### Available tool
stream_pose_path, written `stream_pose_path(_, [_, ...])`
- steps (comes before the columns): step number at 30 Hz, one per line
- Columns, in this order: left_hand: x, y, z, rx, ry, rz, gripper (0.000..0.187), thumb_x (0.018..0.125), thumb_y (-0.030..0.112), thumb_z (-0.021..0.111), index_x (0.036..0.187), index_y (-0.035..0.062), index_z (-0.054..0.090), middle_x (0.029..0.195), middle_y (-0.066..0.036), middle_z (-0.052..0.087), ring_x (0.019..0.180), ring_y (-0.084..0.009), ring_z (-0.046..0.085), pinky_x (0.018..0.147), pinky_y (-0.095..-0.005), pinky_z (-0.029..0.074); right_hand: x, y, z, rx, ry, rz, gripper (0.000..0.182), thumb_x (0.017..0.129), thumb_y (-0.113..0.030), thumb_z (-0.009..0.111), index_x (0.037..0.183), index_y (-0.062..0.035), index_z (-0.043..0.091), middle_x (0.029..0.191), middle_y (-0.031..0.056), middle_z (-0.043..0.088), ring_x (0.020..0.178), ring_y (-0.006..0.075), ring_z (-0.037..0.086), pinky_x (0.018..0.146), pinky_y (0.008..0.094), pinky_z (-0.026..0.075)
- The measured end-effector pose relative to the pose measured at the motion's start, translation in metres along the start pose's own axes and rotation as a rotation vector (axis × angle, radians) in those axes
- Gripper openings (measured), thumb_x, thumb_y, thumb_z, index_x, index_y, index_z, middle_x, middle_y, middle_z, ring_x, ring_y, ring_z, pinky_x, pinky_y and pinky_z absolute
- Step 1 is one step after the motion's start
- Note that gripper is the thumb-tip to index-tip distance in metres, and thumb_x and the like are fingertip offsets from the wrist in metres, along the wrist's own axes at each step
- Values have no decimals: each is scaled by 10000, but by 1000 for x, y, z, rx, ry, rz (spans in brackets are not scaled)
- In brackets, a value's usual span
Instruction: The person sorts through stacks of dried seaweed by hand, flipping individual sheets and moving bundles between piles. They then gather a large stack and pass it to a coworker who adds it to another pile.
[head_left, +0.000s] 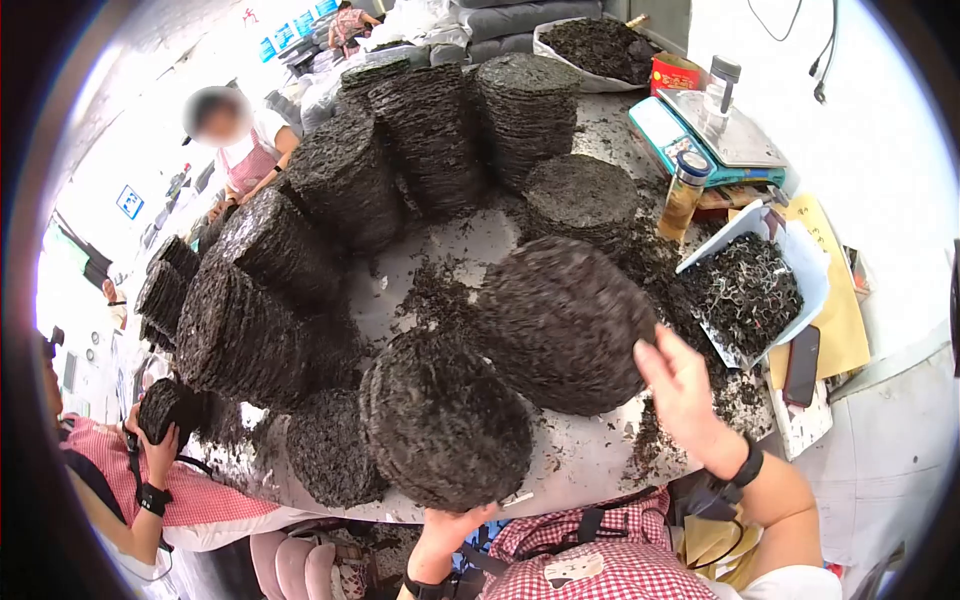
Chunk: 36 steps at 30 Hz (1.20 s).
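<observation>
My left hand (450, 532) is closed on the lower edge of a thick stack of round, dark cakes that look like dried seaweed (445, 420), tilted up at the table's front edge. My right hand (682, 388) pinches the right rim of a single round seaweed cake (565, 325), thumb on top and the other fingers mostly hidden beneath. This cake is slightly blurred and hangs tilted above the table, its left side close to the stack. Left of my stack, a low pile of seaweed cakes (335, 447) lies on the table.
Tall seaweed stacks (425, 140) curve along the back and left. Crumbs litter the metal table (400, 275). To the right are a bottle (685, 195), a scale (715, 130), a blue-white bin of scraps (808, 270) and a phone (801, 367). A co-worker's hands (157, 450) hold seaweed at left.
</observation>
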<state>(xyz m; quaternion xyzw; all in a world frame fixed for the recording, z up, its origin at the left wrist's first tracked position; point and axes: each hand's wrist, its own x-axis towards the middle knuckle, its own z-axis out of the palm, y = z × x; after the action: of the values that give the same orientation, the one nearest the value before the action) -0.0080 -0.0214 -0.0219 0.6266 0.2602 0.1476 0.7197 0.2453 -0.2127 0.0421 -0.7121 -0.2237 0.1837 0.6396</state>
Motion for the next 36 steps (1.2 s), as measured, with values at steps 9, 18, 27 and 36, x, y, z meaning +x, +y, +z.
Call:
stream_pose_path(9, [4, -6, -7, 202, -133, 82, 310, 727, -44, 732, 1030, -28, 665, 1028, -85, 698, 954, -179, 649, 848, -349, 511, -14, 25, 17, -419, -239, -442, 595, 837, -285, 687, 1337, -39, 480, 1419, 164, 435, 1364, 338, 355, 1129, 454, 285])
stream_pose_path(18, [13, -2, 17, 132, -268, 43, 647, 780, 92, 800, 1327, -6, 469, 1274, -102, 566, 1145, -215, 558, 987, -381, 475, -22, 8, 74, -230, -604, -470, 629, 789, -330, 735, 1275, -31, 471, 1504, 209, 315, 1377, 396, 324, 1097, 467, 335])
stream_pose_path(27, [5, 6, 8, 36, -14, -51, 465, 757, 11, 766, 1181, -31, 579, 1160, -87, 641, 1023, -172, 605, 912, -332, 481, -15, -13, 20, -156, -132, -97, 446, 936, -114, 554, 1363, -18, 470, 1217, 147, 633, 1035, 191, 643, 814, 314, 528])
stream_pose_path(36, [5, 4, 2, -35, 25, -16, 454, 737, -8, 773, 1153, -41, 594, 1107, -82, 653, 990, -173, 607, 884, -339, 494, -3, 37, -12, -368, 172, -345, 444, 868, -104, 629, 1288, -25, 513, 1320, 133, 508, 1259, 270, 466, 1055, 385, 371])
